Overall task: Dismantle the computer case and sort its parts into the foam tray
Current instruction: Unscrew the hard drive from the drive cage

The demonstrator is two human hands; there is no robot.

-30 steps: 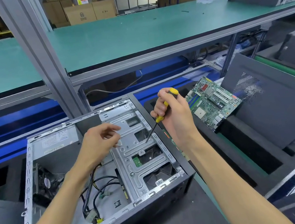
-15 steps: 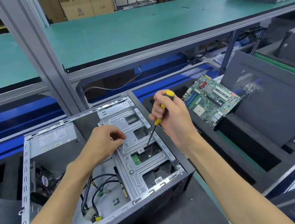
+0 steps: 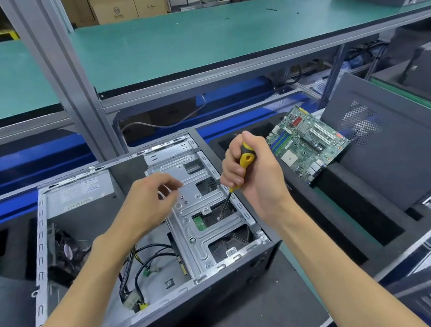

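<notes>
Green-topped workbench (image 3: 188, 42) on grey aluminium framing across the back, cardboard boxes (image 3: 125, 5) behind it. Below, on the dark lower surface, open computer case (image 3: 129, 266) lying on its side, interior facing up. Silver drive cage (image 3: 205, 210) bolted along the case's right side; power supply (image 3: 79, 190) at the far left corner, fan (image 3: 65, 252) against the left wall, loose black cables (image 3: 141, 270) on the floor of the case. Right hand (image 3: 253, 177) fisted round a yellow-handled screwdriver (image 3: 239, 173), shaft angled down-left, tip inside a cage opening. Left hand (image 3: 152, 199) above the cage's left edge, fingers loosely curled, blurred; grip on anything impossible to tell. Just right of the case, black foam tray (image 3: 359, 213) with a green motherboard (image 3: 306, 143) tilted on its far rim. Black side panel (image 3: 405, 148) leaning beyond the tray.
</notes>
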